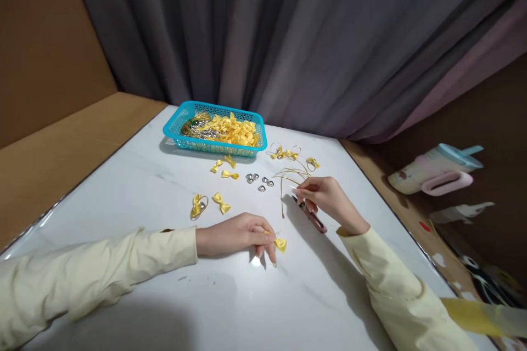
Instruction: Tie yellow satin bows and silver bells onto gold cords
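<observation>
Near the blue basket [178, 122], four bows [197, 207] have loops; left hand [247, 233] pinches another bow [281, 244], right hand [323, 194] something thin [292, 187].

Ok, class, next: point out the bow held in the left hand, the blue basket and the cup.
Held bow [280, 244]: head view, on its free yellow end.
Blue basket [218, 144]: head view, on its front rim.
Cup [424, 168]: head view, on its side.

The person's left arm [111, 266], in a long pale-yellow fabric sleeve, reaches in from the lower left of the frame. The bare left hand [245, 235], just below centre, pinches thumb against fingers, palm down. The similarly sleeved right arm [397, 285] slants up from the lower right; the bare right hand [328, 197] curls inward, fingertips pinched.
</observation>
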`<state>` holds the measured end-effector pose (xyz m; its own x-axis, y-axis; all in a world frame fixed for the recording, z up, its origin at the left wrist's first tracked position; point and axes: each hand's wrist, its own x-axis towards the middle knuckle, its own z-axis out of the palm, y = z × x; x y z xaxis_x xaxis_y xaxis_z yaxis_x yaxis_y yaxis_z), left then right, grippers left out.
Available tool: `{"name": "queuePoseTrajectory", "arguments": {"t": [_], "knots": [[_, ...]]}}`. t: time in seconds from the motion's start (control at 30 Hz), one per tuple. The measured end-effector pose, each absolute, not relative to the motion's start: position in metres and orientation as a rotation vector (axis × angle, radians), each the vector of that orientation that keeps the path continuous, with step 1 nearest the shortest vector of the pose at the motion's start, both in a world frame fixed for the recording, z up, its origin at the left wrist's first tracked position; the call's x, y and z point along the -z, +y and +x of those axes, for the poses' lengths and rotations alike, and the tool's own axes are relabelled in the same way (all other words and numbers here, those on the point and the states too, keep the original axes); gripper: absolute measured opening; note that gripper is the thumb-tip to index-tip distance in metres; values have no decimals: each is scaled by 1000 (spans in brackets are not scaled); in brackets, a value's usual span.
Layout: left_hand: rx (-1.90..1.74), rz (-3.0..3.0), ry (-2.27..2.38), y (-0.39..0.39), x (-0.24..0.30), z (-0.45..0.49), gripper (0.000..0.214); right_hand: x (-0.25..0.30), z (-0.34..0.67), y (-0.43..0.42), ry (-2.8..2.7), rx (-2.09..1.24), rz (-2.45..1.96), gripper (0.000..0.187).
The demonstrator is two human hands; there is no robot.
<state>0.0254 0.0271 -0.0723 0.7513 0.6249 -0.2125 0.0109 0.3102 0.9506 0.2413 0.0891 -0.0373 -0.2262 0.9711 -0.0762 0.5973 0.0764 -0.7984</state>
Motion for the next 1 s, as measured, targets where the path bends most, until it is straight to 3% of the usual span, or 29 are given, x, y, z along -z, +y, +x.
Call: {"name": "queuePoseTrajectory", "arguments": {"t": [0.33,0.6,0.87,1.0], "knots": [[-445,1134,557,35,75,21,20,47,201,119,-2506,-429,-1672,19],[-425,1138,513,36,77,21,18,50,198,122,-2705,-293,-1729,26],[-414,1135,484,38,77,20,19,45,184,124,-2811,-264,-1636,15],[-411,1149,485,38,77,20,19,45,179,125,-2830,-336,-1562,26]]}}
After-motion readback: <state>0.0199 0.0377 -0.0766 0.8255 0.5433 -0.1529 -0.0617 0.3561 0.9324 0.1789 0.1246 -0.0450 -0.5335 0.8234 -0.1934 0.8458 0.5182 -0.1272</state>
